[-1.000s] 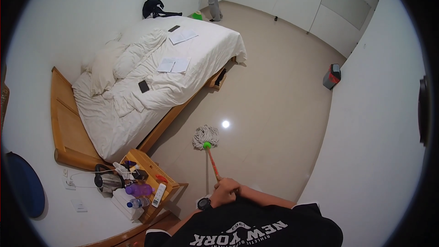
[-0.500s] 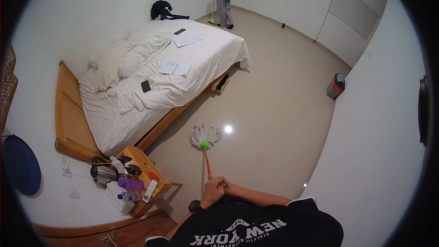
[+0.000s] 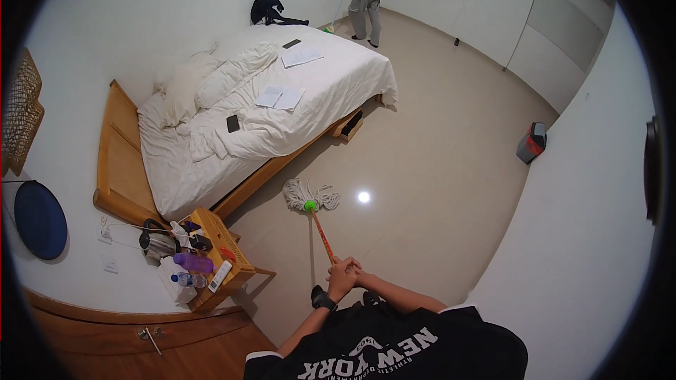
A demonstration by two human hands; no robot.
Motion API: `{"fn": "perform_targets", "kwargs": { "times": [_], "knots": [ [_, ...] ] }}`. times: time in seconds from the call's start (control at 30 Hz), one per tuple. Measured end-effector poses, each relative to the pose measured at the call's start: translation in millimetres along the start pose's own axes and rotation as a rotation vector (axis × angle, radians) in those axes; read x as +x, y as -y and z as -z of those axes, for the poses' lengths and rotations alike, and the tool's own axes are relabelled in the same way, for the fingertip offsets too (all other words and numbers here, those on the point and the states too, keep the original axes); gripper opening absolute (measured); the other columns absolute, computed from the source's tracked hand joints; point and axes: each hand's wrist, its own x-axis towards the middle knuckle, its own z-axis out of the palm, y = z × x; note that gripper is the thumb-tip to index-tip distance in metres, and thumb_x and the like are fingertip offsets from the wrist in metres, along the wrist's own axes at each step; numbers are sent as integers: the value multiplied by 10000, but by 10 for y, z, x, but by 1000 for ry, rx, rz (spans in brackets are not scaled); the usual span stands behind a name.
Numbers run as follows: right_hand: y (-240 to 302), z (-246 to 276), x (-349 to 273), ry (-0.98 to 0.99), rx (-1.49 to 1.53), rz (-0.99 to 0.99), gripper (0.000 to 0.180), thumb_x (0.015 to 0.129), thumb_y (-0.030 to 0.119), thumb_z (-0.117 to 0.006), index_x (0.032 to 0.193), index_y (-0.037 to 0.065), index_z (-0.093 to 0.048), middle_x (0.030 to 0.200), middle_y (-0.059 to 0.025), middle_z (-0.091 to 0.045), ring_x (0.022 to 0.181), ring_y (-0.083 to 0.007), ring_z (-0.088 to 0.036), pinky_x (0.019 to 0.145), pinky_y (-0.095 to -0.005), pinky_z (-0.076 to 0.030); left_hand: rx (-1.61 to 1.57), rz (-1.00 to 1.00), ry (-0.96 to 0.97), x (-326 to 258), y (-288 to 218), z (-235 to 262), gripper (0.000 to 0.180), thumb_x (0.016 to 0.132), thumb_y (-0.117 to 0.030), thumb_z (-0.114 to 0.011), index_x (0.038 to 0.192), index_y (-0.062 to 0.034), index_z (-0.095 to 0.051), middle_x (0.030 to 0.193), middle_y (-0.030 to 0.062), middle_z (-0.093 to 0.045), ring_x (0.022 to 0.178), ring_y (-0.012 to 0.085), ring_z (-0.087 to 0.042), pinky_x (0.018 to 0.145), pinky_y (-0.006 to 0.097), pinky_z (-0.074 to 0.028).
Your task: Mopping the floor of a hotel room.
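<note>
A string mop with a grey head [image 3: 310,197], a green collar and an orange handle [image 3: 324,237] slants away from me over the floor. Its strands lie spread on the tiles beside the bed. Both hands are closed together at the top of the handle. My left hand [image 3: 342,279], with a dark watch on the wrist, wraps round it. Against it, my right hand [image 3: 356,271] is folded over the handle's end, partly overlapping the left, so some fingers are hidden.
A bed [image 3: 338,77] with white sheets, papers and phones stands at left. Near it is a wooden bedside table [image 3: 236,267] with a kettle [image 3: 159,243] and bottles. A bin [image 3: 531,143] stands by the right wall. Another person [image 3: 366,0] sweeps with a broom at the back.
My hands have moved a little forward and right. The mop head has shifted slightly away and left, its strands fanning wider. The view has turned a little; the person at the back has moved their broom left.
</note>
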Motion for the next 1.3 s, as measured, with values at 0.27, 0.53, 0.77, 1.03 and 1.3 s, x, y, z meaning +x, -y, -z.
{"fn": "perform_targets", "kwargs": {
  "times": [0.27,0.53,0.77,1.03,1.3],
  "knots": [
    [-588,9,-1129,14,42,6,200,818,78,-628,1003,48,-557,881,-50,-602,846,-172,-563,766,-322,-463,194,-134,184,-703,-739,-131,173,711,62,-464,791,-6,-601,752,177,-626,750,356,-636,669,389,-517],
    [-245,-38,-363,41,129,-48,166,815,75,-629,964,42,-564,840,-44,-599,805,-173,-562,723,-324,-466,325,-179,-82,-636,2,-473,150,686,46,-475,780,-10,-577,738,171,-610,729,358,-625,645,412,-502],
    [-210,210,-916,163,-140,105,106,810,83,-634,878,41,-565,755,-36,-580,707,-191,-542,624,-350,-453,170,-66,-95,-769,-839,-331,232,715,74,-425,838,-9,-603,751,170,-629,670,350,-630,626,369,-507],
    [-1280,269,-1161,50,-283,341,213,878,205,-625,1027,65,-563,851,-71,-574,799,-170,-530,693,-312,-461,153,-227,46,-833,-268,-415,210,703,101,-436,809,-10,-579,761,140,-615,683,297,-618,628,360,-489],
    [-117,264,-875,138,-97,252,161,882,194,-575,970,66,-531,818,-61,-573,760,-173,-528,677,-312,-451,128,-233,-34,-698,-670,-380,172,710,85,-469,805,-7,-581,749,144,-611,671,303,-617,615,342,-491]
  ]
}}
